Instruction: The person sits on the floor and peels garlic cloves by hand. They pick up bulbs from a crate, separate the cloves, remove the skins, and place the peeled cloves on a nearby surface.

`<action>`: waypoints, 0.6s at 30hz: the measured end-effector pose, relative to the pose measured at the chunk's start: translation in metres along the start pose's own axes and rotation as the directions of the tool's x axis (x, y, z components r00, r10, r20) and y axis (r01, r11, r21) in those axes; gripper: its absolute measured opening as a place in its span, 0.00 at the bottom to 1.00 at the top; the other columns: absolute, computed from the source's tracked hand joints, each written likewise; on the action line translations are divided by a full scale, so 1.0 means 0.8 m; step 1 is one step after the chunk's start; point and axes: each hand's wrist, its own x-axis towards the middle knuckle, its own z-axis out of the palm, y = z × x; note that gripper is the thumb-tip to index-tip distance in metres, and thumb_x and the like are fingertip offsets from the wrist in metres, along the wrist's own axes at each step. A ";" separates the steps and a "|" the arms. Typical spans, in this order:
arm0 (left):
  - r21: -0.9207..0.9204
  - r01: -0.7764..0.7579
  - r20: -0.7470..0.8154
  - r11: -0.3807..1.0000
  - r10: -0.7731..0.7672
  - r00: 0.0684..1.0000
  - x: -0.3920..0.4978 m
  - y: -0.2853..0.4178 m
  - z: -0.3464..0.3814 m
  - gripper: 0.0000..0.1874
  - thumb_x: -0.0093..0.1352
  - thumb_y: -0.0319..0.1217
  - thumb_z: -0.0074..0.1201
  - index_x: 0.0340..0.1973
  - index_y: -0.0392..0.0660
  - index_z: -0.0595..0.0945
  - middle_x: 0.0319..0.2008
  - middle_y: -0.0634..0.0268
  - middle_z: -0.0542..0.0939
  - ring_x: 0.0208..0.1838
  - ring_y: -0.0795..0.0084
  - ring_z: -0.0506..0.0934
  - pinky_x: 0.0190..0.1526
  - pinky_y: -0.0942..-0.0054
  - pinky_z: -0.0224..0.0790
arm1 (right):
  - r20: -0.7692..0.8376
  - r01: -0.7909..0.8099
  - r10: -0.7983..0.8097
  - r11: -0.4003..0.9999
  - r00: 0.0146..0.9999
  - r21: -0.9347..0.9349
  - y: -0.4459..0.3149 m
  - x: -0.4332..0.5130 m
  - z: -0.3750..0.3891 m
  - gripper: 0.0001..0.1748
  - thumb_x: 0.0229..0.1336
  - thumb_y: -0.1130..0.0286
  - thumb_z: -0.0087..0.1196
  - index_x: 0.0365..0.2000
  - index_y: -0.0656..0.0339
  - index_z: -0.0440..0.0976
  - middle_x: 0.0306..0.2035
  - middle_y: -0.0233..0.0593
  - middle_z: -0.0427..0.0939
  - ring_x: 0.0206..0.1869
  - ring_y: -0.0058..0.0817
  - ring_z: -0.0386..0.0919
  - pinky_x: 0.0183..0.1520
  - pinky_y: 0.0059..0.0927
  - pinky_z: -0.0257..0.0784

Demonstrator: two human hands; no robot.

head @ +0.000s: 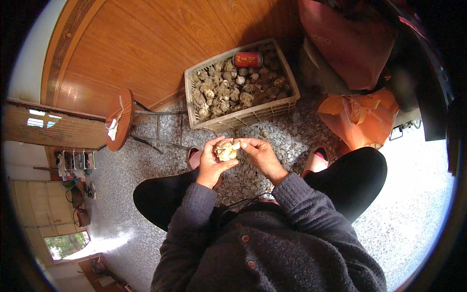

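Observation:
A partly peeled garlic bulb (225, 150) rests in my left hand (213, 164), with the thumb and fingers curled around it. My right hand (263, 155) pinches a pale piece, a clove or skin, at the bulb's right side between thumb and forefinger. Both hands are over the floor between my knees. Beyond them stands a light plastic crate (248, 122) holding many garlic bulbs (222, 89), some with dry roots and dirt on them. A red drink can (247, 59) lies on its side on the garlic at the crate's far edge.
To the left is a round wooden stool (126, 127) with metal legs and a white item on its seat. An orange plastic bag (359, 120) stands at the right, below a dark red bag (350, 43). A wood-grain panel (157, 43) rises behind the crate. Speckled flooring (146, 160) surrounds my feet.

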 end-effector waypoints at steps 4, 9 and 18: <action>-0.049 0.039 -0.001 0.998 -0.039 0.999 -0.001 0.004 0.000 0.40 0.51 0.16 0.69 0.58 0.40 0.67 0.56 0.54 0.74 0.58 0.64 0.74 0.60 0.66 0.69 | 0.008 0.014 -0.014 0.998 1.000 0.062 -0.003 0.002 0.003 0.16 0.66 0.68 0.53 0.49 0.66 0.74 0.39 0.31 0.79 0.35 0.15 0.72 0.38 0.17 0.68; -0.051 0.057 -0.005 0.997 -0.058 0.998 -0.001 0.003 -0.003 0.40 0.52 0.17 0.68 0.59 0.41 0.67 0.57 0.54 0.73 0.58 0.63 0.74 0.60 0.65 0.68 | 0.041 -0.139 0.134 0.979 0.990 0.150 -0.016 -0.005 -0.002 0.12 0.66 0.67 0.52 0.46 0.62 0.75 0.34 0.24 0.79 0.20 0.08 0.61 0.20 0.14 0.55; -0.072 0.120 0.007 0.990 -0.120 0.993 -0.006 -0.006 -0.005 0.29 0.63 0.23 0.62 0.58 0.43 0.68 0.50 0.61 0.75 0.53 0.68 0.76 0.52 0.62 0.75 | 0.004 -0.138 0.139 0.974 0.990 0.181 -0.012 -0.004 -0.004 0.13 0.66 0.65 0.52 0.45 0.62 0.76 0.34 0.26 0.80 0.18 0.07 0.59 0.19 0.13 0.53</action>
